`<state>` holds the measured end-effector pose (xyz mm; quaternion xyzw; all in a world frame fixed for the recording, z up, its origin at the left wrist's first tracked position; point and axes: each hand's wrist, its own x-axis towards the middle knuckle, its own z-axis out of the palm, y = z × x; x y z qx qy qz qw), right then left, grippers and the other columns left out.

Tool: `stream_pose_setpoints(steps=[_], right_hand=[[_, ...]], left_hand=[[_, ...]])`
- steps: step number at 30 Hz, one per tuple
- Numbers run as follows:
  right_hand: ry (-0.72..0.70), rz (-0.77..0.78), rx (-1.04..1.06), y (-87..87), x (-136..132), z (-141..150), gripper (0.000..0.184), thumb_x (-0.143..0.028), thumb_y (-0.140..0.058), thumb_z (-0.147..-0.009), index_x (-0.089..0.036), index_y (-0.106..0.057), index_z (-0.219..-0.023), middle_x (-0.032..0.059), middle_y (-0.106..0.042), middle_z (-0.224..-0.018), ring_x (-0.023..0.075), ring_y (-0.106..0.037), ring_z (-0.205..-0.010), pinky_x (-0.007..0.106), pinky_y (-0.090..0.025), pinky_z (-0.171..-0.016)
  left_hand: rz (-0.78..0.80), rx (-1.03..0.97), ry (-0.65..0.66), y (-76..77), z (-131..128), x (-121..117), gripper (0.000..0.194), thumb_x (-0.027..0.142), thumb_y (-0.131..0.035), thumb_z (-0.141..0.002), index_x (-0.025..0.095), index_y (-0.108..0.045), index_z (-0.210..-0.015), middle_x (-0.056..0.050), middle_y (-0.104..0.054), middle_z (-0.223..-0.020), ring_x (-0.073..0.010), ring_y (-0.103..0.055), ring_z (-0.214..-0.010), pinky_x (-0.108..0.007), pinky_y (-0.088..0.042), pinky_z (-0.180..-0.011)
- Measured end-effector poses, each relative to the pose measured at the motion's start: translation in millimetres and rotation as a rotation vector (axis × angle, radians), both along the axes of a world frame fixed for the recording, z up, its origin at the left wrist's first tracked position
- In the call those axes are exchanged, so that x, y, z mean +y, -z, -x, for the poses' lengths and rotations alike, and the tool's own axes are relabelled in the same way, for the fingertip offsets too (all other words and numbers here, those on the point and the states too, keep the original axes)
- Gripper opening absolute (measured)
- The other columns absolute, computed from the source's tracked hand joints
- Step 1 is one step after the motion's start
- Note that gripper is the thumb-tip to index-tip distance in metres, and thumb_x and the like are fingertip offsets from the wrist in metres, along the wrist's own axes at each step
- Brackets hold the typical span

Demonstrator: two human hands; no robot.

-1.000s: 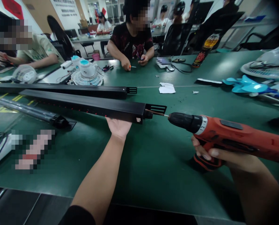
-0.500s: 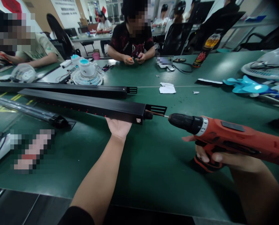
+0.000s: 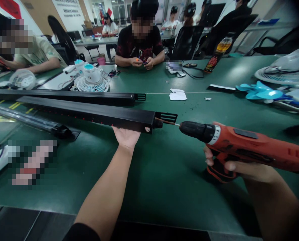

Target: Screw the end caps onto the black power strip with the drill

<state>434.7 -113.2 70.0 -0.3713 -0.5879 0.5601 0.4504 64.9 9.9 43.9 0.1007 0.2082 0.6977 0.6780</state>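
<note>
A long black rectangular housing (image 3: 96, 110) rests across the table, its near end raised in my left hand (image 3: 126, 136). That palm supports it from below; the fingers are hidden behind it. A slotted black bracket (image 3: 168, 116) sticks out of this end, beside a dark round knob-like part (image 3: 157, 124). My right hand (image 3: 229, 164) is wrapped round the grip of a red cordless drill (image 3: 257, 144), which lies level and points left. From its black chuck (image 3: 196, 130), a thin bit (image 3: 171, 122) reaches the housing's end; whether its tip sits in a screw cannot be made out.
Behind lies a second black housing (image 3: 89, 96); a shorter dark bar (image 3: 36, 120) is at left. White fans (image 3: 91, 78), paper (image 3: 178, 95), a blue fan blade (image 3: 262, 91) and a bottle (image 3: 218, 53) stand farther back. A person (image 3: 140, 43) sits opposite, another (image 3: 36, 53) at left.
My right forefinger, stretched out before, has curled in at the drill's trigger area. The drill's numbered collar shows different marks. The person opposite has turned the head forward. My left hand stays put.
</note>
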Motion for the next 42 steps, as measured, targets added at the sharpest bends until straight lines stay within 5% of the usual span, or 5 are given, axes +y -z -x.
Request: stream_pose_setpoints(steps=[7,12,31,37,42], right_hand=[[-0.025,-0.1,0.025,-2.4,0,4,0.042,-0.037,-0.108,-0.1,-0.041,-0.096,-0.139,0.0061,-0.094,-0.105,0.025,-0.089,-0.074,0.03,-0.074,-0.06],[-0.035,-0.09,-0.056,-1.2,-1,2,0.022,-0.046,-0.105,-0.103,-0.032,-0.099,-0.12,0.0079,-0.09,-0.103,0.0205,-0.081,-0.07,0.03,-0.076,-0.066],[0.01,-0.182,-0.06,4.3,3,2,0.033,-0.055,-0.102,-0.107,-0.027,-0.099,-0.124,0.0086,-0.089,-0.101,0.0155,-0.069,-0.061,0.029,-0.072,-0.063],[-0.01,-0.174,-0.092,0.8,2,3,0.032,-0.058,-0.101,-0.106,-0.031,-0.099,-0.123,0.0038,-0.08,-0.081,0.017,-0.067,-0.058,0.028,-0.067,-0.057],[0.025,-0.166,-0.108,2.8,0,0,0.031,-0.057,-0.103,-0.105,-0.03,-0.099,-0.12,0.0071,-0.088,-0.098,0.0146,-0.069,-0.059,0.029,-0.072,-0.064]], left_hand=[[0.017,0.004,0.01,3.3,2,1,0.077,0.077,-0.035,-0.125,0.026,-0.082,-0.159,-0.019,-0.083,-0.168,-0.0443,-0.058,-0.183,-0.069,-0.056,-0.146],[0.01,-0.004,0.012,-0.3,0,0,0.08,0.078,-0.031,-0.126,0.026,-0.082,-0.156,-0.018,-0.085,-0.163,-0.0432,-0.059,-0.182,-0.069,-0.051,-0.15],[0.008,-0.044,-0.005,-1.6,-2,-1,0.078,0.077,-0.035,-0.126,0.026,-0.078,-0.167,-0.018,-0.082,-0.167,-0.0428,-0.067,-0.176,-0.067,-0.059,-0.144],[-0.035,-0.024,0.004,7.6,0,3,0.079,0.082,-0.042,-0.123,0.028,-0.076,-0.17,-0.019,-0.078,-0.173,-0.0458,-0.058,-0.183,-0.067,-0.056,-0.147],[-0.031,-0.037,0.013,5.8,1,2,0.082,0.082,-0.038,-0.123,0.028,-0.075,-0.171,-0.02,-0.078,-0.174,-0.0463,-0.059,-0.182,-0.068,-0.058,-0.145]])
